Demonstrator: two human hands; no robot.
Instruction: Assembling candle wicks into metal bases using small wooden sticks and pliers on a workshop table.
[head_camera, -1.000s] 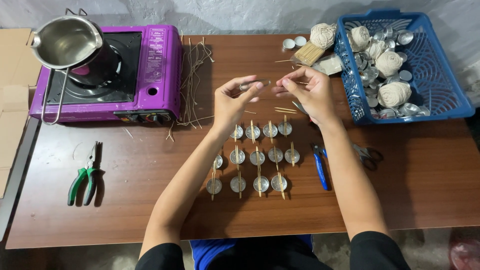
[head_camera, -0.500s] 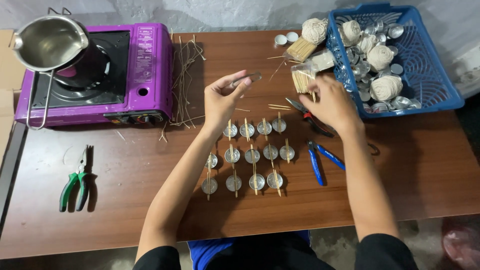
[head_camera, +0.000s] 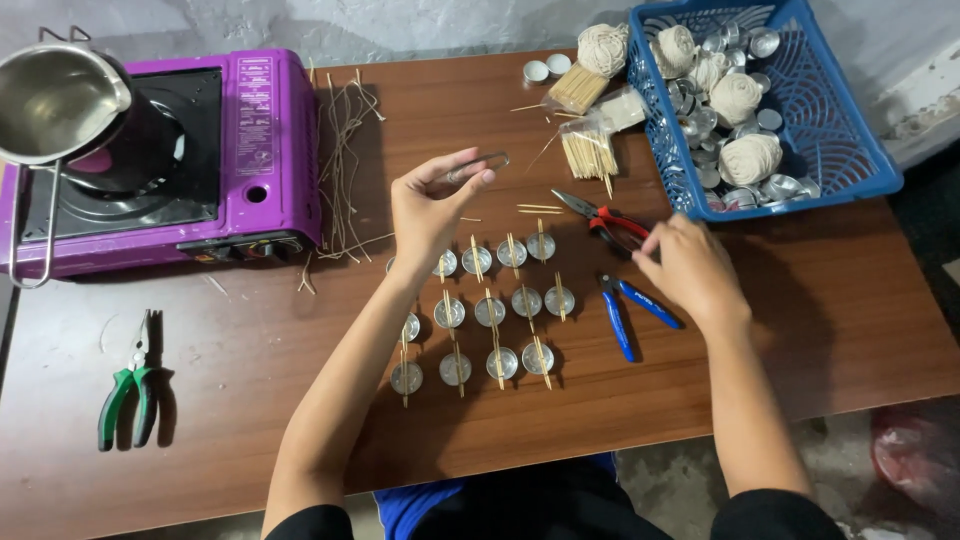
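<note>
Tabletop (head_camera: 800, 330): brown wood, carrying everything; the view had slid a little, so the purple portable stove (head_camera: 150, 160) and its steel pouring pot (head_camera: 55, 95) sat closer to the left edge than half a second before.
Blue basket (head_camera: 860, 150): at the far right corner, filled with balls of wick string and loose metal cups.
Right hand (head_camera: 690, 270): it had drawn back from the bag of wooden sticks (head_camera: 588, 150) toward the near side and was over the handles of the red-handled pliers (head_camera: 610, 222), fingers curled down; whether it gripped them could not be told. That pull-back suggested the sticks were left alone and a tool was wanted.
Left hand (head_camera: 428, 205): raised above the far row, thumb and fingertips narrowly pinched on a small metal candle cup (head_camera: 478, 166), much as it was half a second before.
Blue-handled cutters (head_camera: 632, 308): lying just on the near side of the right hand.
Rows of metal cups (head_camera: 490, 310): mid-table, each with a stick laid across, untouched.
</note>
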